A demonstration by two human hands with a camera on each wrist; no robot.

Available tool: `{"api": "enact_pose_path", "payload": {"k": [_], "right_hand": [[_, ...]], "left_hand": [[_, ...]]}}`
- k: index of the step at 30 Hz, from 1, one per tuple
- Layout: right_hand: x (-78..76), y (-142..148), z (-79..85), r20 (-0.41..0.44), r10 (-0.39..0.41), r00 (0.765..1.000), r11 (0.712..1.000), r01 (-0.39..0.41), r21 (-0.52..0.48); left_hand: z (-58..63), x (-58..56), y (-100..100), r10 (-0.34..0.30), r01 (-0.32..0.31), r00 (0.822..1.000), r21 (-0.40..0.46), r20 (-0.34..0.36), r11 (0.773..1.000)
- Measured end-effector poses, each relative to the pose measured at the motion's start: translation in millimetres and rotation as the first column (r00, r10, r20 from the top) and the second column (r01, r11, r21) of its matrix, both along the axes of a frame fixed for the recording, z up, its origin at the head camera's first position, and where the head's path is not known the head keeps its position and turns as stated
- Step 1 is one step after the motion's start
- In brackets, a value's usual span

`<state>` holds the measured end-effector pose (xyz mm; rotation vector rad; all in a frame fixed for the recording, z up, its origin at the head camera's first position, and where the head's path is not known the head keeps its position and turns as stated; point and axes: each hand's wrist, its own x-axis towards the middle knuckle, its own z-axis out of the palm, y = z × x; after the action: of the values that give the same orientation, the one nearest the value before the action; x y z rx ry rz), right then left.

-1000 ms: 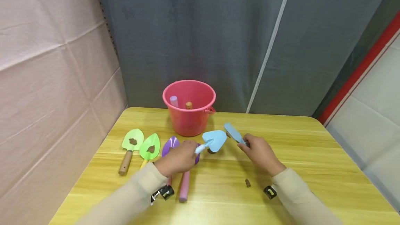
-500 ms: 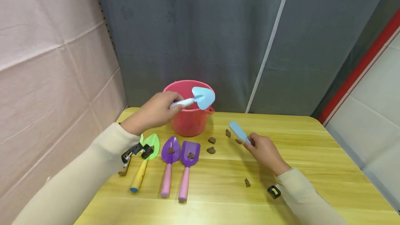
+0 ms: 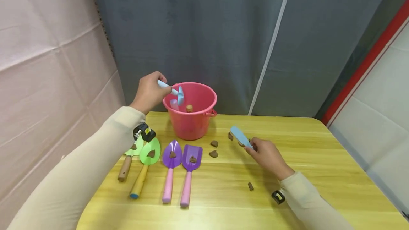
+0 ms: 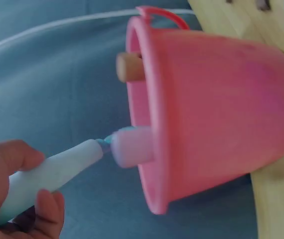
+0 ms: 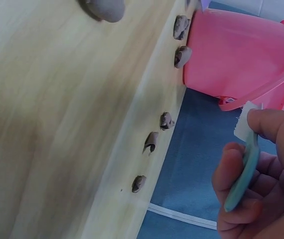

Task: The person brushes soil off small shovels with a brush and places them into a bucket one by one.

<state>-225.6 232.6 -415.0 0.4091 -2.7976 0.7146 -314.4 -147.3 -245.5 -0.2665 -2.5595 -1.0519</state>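
Blue trowel (image 3: 180,97) first: where is it?

Over the mouth of the pink bucket (image 3: 191,127), slanting down, its handle clamped between the left hand's (image 3: 150,91) thumb and fingers.

So which step is that?

I'd judge it to be putting the trowel into the bucket. Next, I think, the blade has to go down past the lilac handle (image 3: 174,104) and the brown handle (image 3: 189,108) before the grip loosens.

Is the blade below the rim?

Can't tell. The left wrist view mostly hides it behind the lilac handle, though it does show both handle ends poking out beyond the rim, which isn't clear from the head.

And the right hand (image 3: 268,155)?

Gripping a blue brush (image 3: 241,137) near some brown lumps (image 3: 213,154). From the head you get only its smooth back; the right wrist view shows pale bristles (image 5: 244,122), but none of the four scoops' handles (image 3: 186,189) on the table (image 3: 223,201)
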Motion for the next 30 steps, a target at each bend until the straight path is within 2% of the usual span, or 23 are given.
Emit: {"api": "enact_pose_path", "payload": {"k": [6, 12, 20, 25, 30], "right_hand": [[1.8, -4, -2.9, -0.003, 0.006, 1.0, 1.0, -0.006, 0.003], [4.0, -5, -6.1, -0.005, 0.02, 1.0, 1.0, -0.02, 0.015], [7.5, -6, -8.5, 0.008, 0.035, 0.999, 0.999, -0.035, 0.0], [8.7, -6, -7.3, 0.03, 0.033, 0.999, 0.999, -0.033, -0.006], [9.5, -8, -7.5, 0.067, 0.034, 0.997, 0.999, -0.032, -0.023]], "left_hand": [[-11.0, -11.8, -4, 0.034, -0.036, 0.999, 0.046, 0.039, 0.998], [-22.8, -19.1, -7, 0.052, -0.055, 0.996, 0.041, 0.068, 0.998], [-37.7, -23.0, -6, -0.006, 0.007, 0.994, -0.006, 0.109, 1.0], [-42.3, -24.8, -8, -0.041, 0.05, 0.993, -0.075, 0.112, 0.996], [-45.0, -23.8, -10, -0.048, 0.067, 0.985, -0.107, 0.167, 0.992]]}}
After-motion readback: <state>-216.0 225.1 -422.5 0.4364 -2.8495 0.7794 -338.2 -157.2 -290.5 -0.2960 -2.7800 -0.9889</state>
